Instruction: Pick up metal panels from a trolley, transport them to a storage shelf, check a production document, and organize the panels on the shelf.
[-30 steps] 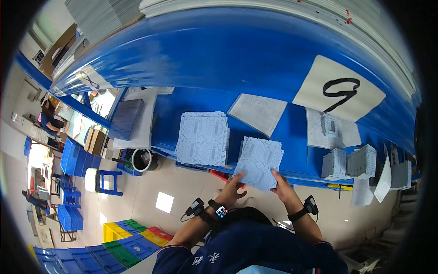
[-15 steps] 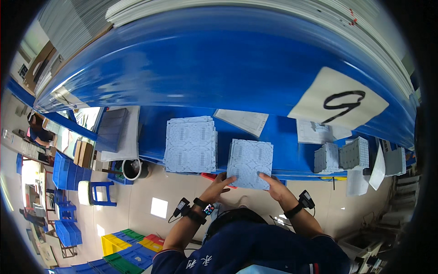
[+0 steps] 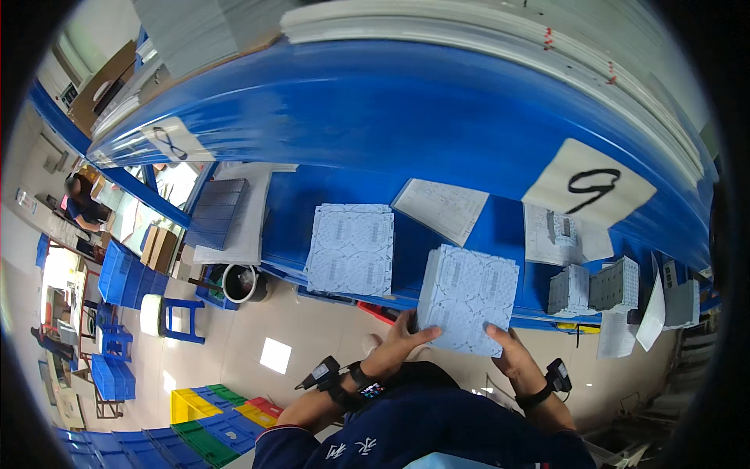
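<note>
My left hand [image 3: 397, 344] grips the near left corner of a stack of pale blue-white flat panels [image 3: 470, 293], thumb on top. On the stack's near right edge, my right hand [image 3: 516, 361] has its thumb on the top face, with the other fingers hidden beneath. The stack is slightly tilted, its left side showing many layered edges, and overhangs the front of the blue shelf [image 3: 291, 187]. To its left lies a larger stack of similar panels [image 3: 350, 250], apart from my hands.
Paper sheets [image 3: 441, 209] lie behind the stacks. Smaller panel stacks [image 3: 613, 285] stand at the right, darker panels [image 3: 217, 213] at the left. A blue beam [image 3: 375, 109] crosses above. A bucket [image 3: 241, 283], a blue stool [image 3: 178, 316] and coloured bins [image 3: 207, 438] stand below. Another person [image 3: 84, 205] is far left.
The held stack has shifted right and turned slightly, showing its left side, with both hands still on it. The whole view has also shifted, moving the shelf's contents rightward.
</note>
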Motion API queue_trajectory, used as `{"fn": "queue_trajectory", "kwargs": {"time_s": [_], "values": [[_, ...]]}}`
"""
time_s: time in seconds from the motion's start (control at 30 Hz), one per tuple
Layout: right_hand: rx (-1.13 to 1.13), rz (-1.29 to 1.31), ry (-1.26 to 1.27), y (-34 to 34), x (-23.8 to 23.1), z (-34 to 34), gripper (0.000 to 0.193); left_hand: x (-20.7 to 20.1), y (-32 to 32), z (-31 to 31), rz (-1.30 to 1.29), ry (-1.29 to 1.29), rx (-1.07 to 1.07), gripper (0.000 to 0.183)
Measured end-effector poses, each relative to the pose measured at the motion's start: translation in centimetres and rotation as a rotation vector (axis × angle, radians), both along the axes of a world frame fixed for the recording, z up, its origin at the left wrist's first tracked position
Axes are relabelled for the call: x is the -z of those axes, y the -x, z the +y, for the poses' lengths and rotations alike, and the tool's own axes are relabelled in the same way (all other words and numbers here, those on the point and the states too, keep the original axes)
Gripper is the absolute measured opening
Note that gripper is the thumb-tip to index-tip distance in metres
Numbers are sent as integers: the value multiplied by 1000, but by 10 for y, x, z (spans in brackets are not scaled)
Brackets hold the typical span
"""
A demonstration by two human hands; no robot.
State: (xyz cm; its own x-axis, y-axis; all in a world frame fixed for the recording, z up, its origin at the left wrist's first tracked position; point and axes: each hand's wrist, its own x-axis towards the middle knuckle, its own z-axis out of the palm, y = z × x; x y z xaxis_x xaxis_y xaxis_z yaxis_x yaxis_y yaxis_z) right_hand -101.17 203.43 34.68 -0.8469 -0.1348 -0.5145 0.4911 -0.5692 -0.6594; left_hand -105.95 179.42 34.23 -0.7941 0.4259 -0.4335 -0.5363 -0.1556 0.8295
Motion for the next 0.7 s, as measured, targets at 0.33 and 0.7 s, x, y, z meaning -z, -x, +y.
{"fn": "queue_trajectory", "kwargs": {"time_s": [0.33, 0.7], "values": [[-435, 190, 79, 106, -79, -101, 71, -97, 47, -104, 67, 19, -154, 55], [-694, 4, -305, 169, -59, -151, 70, -78, 97, -174, -111, -19, -115, 37]]}}
